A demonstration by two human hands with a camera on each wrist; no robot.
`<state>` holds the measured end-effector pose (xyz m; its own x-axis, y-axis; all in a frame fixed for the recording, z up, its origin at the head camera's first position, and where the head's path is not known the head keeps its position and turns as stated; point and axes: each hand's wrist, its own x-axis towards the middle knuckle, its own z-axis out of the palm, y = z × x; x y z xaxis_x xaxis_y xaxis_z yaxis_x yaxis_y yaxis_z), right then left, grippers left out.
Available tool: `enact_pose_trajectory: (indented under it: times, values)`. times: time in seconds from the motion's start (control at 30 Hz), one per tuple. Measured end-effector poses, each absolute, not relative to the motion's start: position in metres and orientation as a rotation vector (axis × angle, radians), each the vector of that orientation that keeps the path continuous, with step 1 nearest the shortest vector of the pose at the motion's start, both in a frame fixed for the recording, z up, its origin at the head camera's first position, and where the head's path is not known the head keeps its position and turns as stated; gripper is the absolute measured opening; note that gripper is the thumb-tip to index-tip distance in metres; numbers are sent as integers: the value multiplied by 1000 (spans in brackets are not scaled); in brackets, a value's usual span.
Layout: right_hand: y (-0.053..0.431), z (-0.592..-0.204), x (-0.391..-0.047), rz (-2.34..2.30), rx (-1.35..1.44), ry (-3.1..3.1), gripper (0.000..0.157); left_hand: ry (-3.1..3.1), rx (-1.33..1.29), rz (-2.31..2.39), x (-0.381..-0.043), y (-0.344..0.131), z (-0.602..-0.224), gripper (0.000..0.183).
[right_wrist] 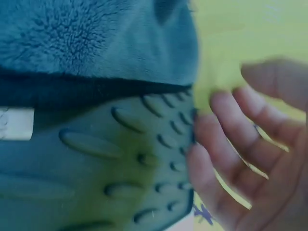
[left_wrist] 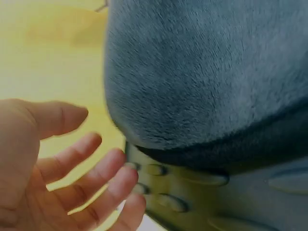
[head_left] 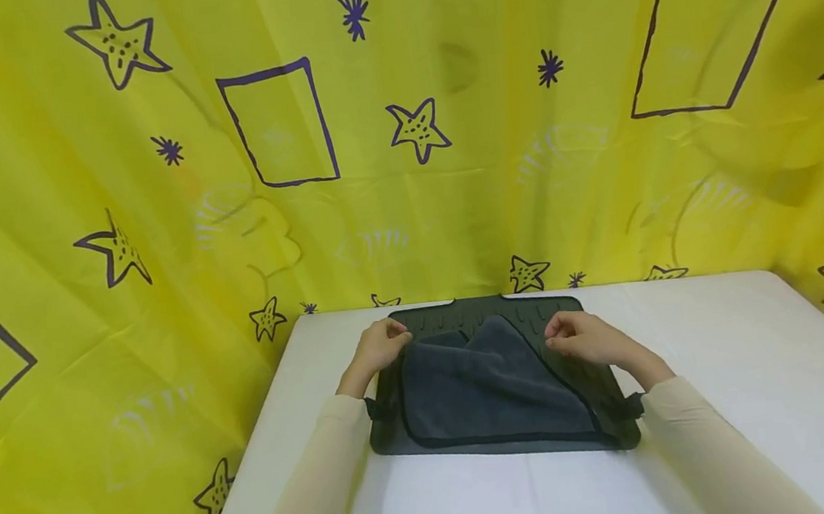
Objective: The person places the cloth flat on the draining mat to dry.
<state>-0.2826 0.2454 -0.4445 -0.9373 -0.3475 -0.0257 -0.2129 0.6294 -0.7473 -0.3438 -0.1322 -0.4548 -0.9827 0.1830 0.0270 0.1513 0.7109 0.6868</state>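
Note:
A dark grey plush cloth [head_left: 486, 383] with black edging lies loosely folded on a dark mat [head_left: 561, 308] with raised oval bumps. Its upper edge rises in a peak near the middle. At the cloth's upper left corner is my left hand [head_left: 382, 344], its fingers loosely bent; the left wrist view shows the fingers [left_wrist: 108, 166] spread and apart from the cloth. My right hand [head_left: 582, 338] hovers over the mat's right side, beside the cloth. Nothing lies within its relaxed fingers [right_wrist: 226, 120] in the right wrist view. A white label [right_wrist: 17, 123] shows under the cloth's edge there.
The mat rests on a white table [head_left: 717, 359], reaching its far edge. Behind and to the left hangs a yellow curtain [head_left: 496, 198] printed with purple stars and frames. A black band [head_left: 627, 407] circles the right wrist.

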Motion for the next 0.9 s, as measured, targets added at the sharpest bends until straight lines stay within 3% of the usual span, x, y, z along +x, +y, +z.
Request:
enact_pose_trajectory:
  times: [0.17,0.5,0.9]
  values:
    - [231,-453,-305,-1086,-443,2780,15,2745,318,1121,-358,-127,-460,27]
    - [215,-479,-330,-1030,-266,2780,31,2664,394,998,-370,-113,-462,25]
    - [208,-474,-336,-1046,-206,2734,20,2688,364,939,-370,-109,-461,23]
